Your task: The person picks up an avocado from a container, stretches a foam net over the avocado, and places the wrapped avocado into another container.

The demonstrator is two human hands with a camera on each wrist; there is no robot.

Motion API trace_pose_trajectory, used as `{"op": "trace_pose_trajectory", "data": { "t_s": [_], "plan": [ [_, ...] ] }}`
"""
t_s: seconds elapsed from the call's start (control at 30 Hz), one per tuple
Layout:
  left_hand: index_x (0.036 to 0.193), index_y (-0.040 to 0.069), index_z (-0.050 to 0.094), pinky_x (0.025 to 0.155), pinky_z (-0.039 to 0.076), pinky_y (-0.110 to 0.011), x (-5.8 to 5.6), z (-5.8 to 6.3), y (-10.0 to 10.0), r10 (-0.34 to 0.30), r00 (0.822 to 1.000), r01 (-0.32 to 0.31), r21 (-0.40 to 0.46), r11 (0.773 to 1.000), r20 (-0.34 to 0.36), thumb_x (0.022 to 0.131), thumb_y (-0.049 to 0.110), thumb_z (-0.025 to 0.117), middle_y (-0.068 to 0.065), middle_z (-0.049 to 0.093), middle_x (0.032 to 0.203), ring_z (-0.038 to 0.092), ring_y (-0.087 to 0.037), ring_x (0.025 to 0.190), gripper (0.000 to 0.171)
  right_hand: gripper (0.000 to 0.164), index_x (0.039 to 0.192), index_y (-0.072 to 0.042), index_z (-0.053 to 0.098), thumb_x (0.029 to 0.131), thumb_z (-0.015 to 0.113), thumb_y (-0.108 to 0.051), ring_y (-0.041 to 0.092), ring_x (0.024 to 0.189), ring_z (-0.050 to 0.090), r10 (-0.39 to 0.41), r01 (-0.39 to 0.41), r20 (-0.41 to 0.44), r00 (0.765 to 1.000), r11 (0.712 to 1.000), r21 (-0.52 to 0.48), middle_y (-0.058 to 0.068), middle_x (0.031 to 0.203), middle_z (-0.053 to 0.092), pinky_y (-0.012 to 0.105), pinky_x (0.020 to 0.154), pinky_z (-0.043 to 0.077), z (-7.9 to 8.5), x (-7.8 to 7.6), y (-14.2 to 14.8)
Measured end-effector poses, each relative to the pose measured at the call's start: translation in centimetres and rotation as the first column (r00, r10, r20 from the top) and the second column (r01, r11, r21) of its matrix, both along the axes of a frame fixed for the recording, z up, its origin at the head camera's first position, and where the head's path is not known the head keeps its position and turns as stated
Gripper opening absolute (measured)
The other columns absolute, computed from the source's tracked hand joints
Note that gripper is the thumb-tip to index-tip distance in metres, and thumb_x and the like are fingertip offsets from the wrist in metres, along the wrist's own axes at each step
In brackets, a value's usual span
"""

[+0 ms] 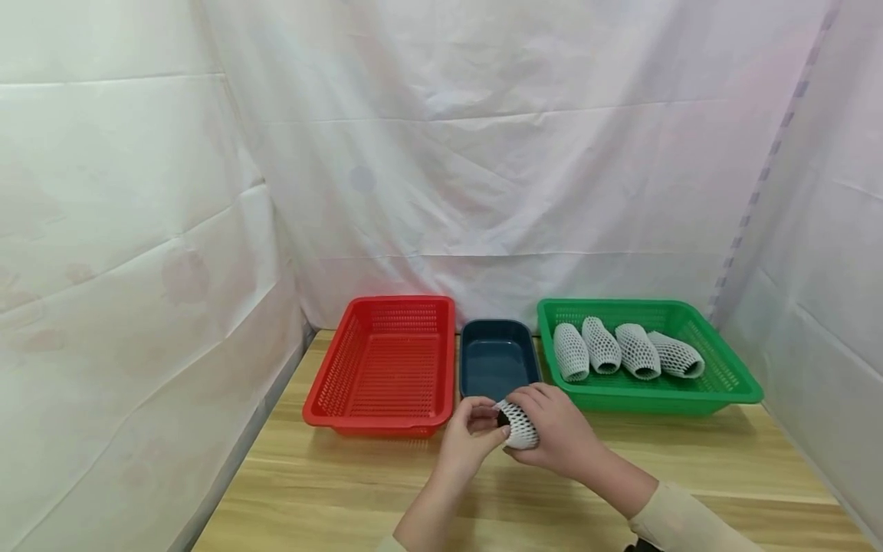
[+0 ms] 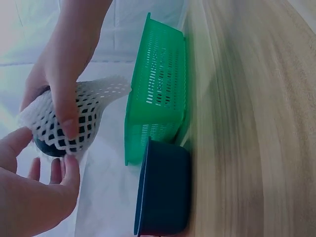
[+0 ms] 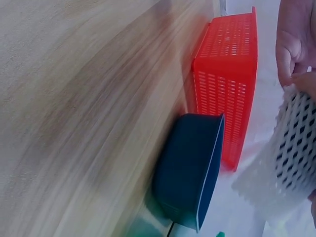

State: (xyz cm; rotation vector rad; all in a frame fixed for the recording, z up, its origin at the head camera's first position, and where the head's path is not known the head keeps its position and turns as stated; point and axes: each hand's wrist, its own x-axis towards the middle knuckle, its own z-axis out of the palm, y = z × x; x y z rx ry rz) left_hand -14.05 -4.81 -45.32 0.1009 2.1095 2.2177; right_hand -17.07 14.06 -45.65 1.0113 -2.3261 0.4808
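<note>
A white foam net sleeve (image 1: 524,434) surrounds a dark, rounded object (image 2: 48,148), whose bare end shows at the sleeve's mouth; its kind I cannot tell. My right hand (image 1: 560,431) grips the netted object from the right, thumb and fingers around it. From the left, my left hand (image 1: 469,438) pinches the sleeve's rim between thumb and fingers. Both hands hold it above the table, in front of the blue bin. In the right wrist view the loose end of the net sleeve (image 3: 266,185) sticks out past the object.
A red basket (image 1: 379,423) with nothing in it stands at left. Beside it is a small dark blue bin (image 1: 498,368). At right, a green basket (image 1: 662,400) holds several netted dark items (image 1: 638,353). White curtains (image 1: 483,192) enclose the wooden table (image 1: 331,491).
</note>
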Motion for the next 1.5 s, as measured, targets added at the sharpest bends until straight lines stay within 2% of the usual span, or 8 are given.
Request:
{"op": "trace_pose_trajectory", "data": {
  "t_s": [0.17,0.27,0.37,0.47,0.7,0.83,1.03,1.5],
  "plan": [
    [0.116,0.0,0.057,0.078,0.052,-0.032,-0.1,-0.9,-0.1,0.045,0.998,-0.049,0.064,0.997,0.053,0.097,0.017,0.061,-0.013,0.062,0.106,0.06,-0.021,0.091,0.026,0.072,0.112,-0.012,0.062,0.061,0.084,-0.058,0.022,0.089,0.053,-0.076,0.073,-0.032,0.997,0.993,-0.098,0.001,0.096,0.062,0.043,0.075,0.048,0.3,0.2,0.6],
    [0.113,-0.006,0.061,0.078,0.054,-0.037,0.0,-1.3,0.0,-0.084,0.986,0.078,0.052,0.996,0.143,0.105,0.034,0.041,-0.017,0.067,0.101,0.064,-0.026,0.088,0.045,0.075,0.118,-0.011,0.062,0.067,0.077,-0.064,0.018,0.085,0.05,-0.088,0.081,-0.03,0.996,0.981,-0.179,0.002,0.095,0.06,0.04,0.069,0.048,0.8,0.4,0.7],
    [0.114,-0.006,0.066,0.083,0.053,-0.043,0.4,-1.4,0.3,-0.273,0.937,0.27,0.044,0.962,0.216,0.104,0.052,0.026,-0.018,0.07,0.102,0.066,-0.031,0.092,0.071,0.076,0.126,-0.007,0.058,0.075,0.072,-0.062,0.017,0.088,0.05,-0.021,0.016,-0.017,1.0,0.965,-0.264,0.005,0.105,0.061,0.036,0.07,0.048,1.2,0.7,0.3],
    [0.124,-0.005,0.061,0.088,0.052,-0.045,0.7,-1.2,0.7,-0.366,0.9,0.351,0.107,0.93,0.237,0.102,0.059,0.021,-0.019,0.069,0.108,0.066,-0.032,0.098,0.078,0.075,0.131,-0.001,0.053,0.082,0.068,-0.055,0.019,0.096,0.051,0.05,-0.056,-0.028,0.998,0.943,-0.327,0.008,0.119,0.059,0.032,0.076,0.046,1.3,0.9,-0.1],
    [0.132,-0.004,0.043,0.088,0.052,-0.04,0.1,0.3,0.8,-0.197,0.968,0.146,0.292,0.945,0.156,0.105,0.036,0.04,-0.013,0.068,0.104,0.066,-0.017,0.089,0.049,0.076,0.139,0.006,0.04,0.088,0.063,-0.046,0.028,0.113,0.055,0.111,-0.108,-0.012,0.994,0.923,-0.37,0.013,0.137,0.051,0.021,0.098,0.039,0.7,1.1,-0.2],
    [0.136,-0.002,0.036,0.093,0.05,-0.041,0.0,0.8,0.3,-0.15,0.985,0.114,0.329,0.938,0.087,0.105,0.029,0.042,-0.012,0.062,0.11,0.065,-0.019,0.094,0.044,0.077,0.142,0.004,0.038,0.089,0.063,-0.046,0.028,0.115,0.055,0.096,-0.078,0.035,0.995,0.934,-0.349,0.014,0.138,0.049,0.022,0.097,0.04,0.4,1.2,0.0],
    [0.137,-0.001,0.036,0.093,0.049,-0.04,0.2,0.9,0.1,-0.116,0.991,0.089,0.318,0.944,0.065,0.104,0.025,0.041,-0.011,0.058,0.112,0.064,-0.02,0.096,0.041,0.079,0.144,-0.004,0.04,0.087,0.059,-0.056,0.023,0.11,0.051,-0.002,0.032,0.09,0.996,0.943,-0.33,0.007,0.134,0.051,0.039,0.086,0.044,0.2,1.4,0.4],
    [0.139,-0.011,0.04,0.1,0.045,-0.043,0.0,0.3,0.1,-0.132,0.984,0.082,0.363,0.928,0.115,0.1,0.018,0.049,-0.018,0.059,0.123,0.062,-0.027,0.108,0.049,0.041,0.132,0.002,0.046,0.098,0.057,-0.018,0.027,0.122,0.048,0.145,-0.097,0.089,0.985,0.907,-0.409,0.018,0.138,0.046,0.019,0.099,0.037,-0.1,1.5,1.2]
  ]
}}
